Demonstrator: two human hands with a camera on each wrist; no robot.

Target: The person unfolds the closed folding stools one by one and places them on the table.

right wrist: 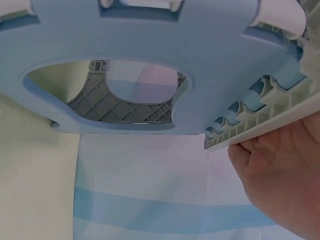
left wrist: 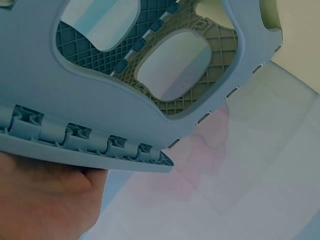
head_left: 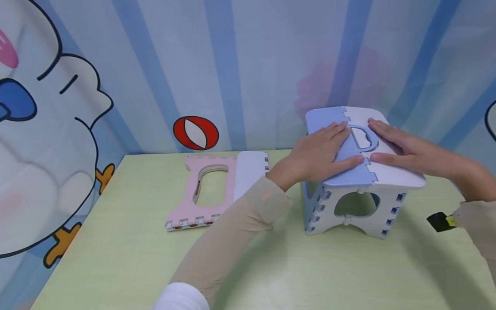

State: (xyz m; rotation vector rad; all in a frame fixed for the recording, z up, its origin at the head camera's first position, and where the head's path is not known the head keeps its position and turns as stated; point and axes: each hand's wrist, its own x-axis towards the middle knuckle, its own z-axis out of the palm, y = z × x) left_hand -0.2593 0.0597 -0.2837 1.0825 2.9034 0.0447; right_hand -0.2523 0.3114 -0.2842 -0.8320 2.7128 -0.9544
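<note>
A blue and white folding step stool [head_left: 337, 172] stands unfolded on the table at the right in the head view. My left hand [head_left: 315, 153] lies flat on the blue half of its top, fingers stretched toward the handle [head_left: 373, 140]. On the white half rests my right hand [head_left: 412, 148], fingers straight and thumb spread. In the left wrist view, the blue side panel [left wrist: 95, 105] and its hinge row show above my hand [left wrist: 50, 195]. The right wrist view gives another blue side panel [right wrist: 210, 45], with my hand [right wrist: 285, 175] against the white top.
A folded pink and white stool [head_left: 211, 211] lies flat on the pale green table [head_left: 128, 241], left of the standing one. Behind the table hangs a striped blue backdrop [head_left: 263, 77] with cartoon figures. A black tag [head_left: 439, 221] sticks out beside the right sleeve.
</note>
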